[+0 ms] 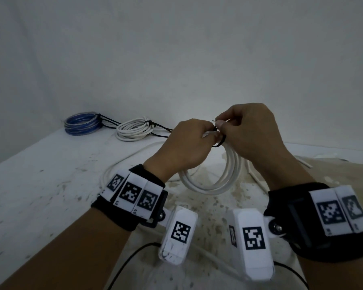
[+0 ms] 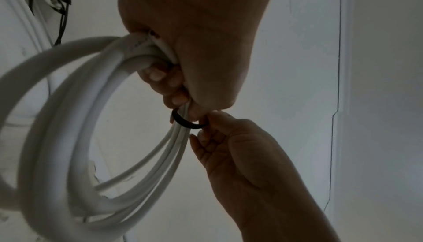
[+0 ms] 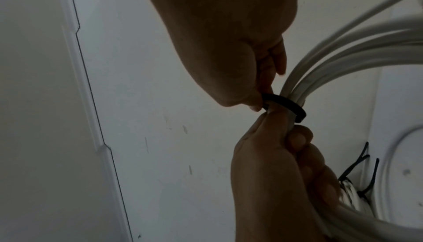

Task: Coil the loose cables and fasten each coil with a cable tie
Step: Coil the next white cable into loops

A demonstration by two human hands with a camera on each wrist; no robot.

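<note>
Marker-tagged wrist units (image 1: 177, 232) fill the foreground of the head view, strapped to both forearms. Above them, a white cable coil (image 1: 210, 181) is held up over the table (image 1: 40, 174), its lower loops hanging toward the stained surface. Left hand (image 1: 182, 147) grips the gathered top of the coil, fingers curled around the strands, as the left wrist view shows (image 2: 194, 55). Right hand (image 1: 249, 130) pinches a black cable tie (image 2: 186, 122) that loops around the bundled strands just beside the left hand's fingers; the right wrist view shows the loop still slack (image 3: 288, 106). One loose run of white cable (image 1: 122, 162) trails across the table. Farther back lie a tied white coil (image 1: 134, 130) and a tied blue coil (image 1: 82, 123), near the wall (image 1: 176, 49).
</note>
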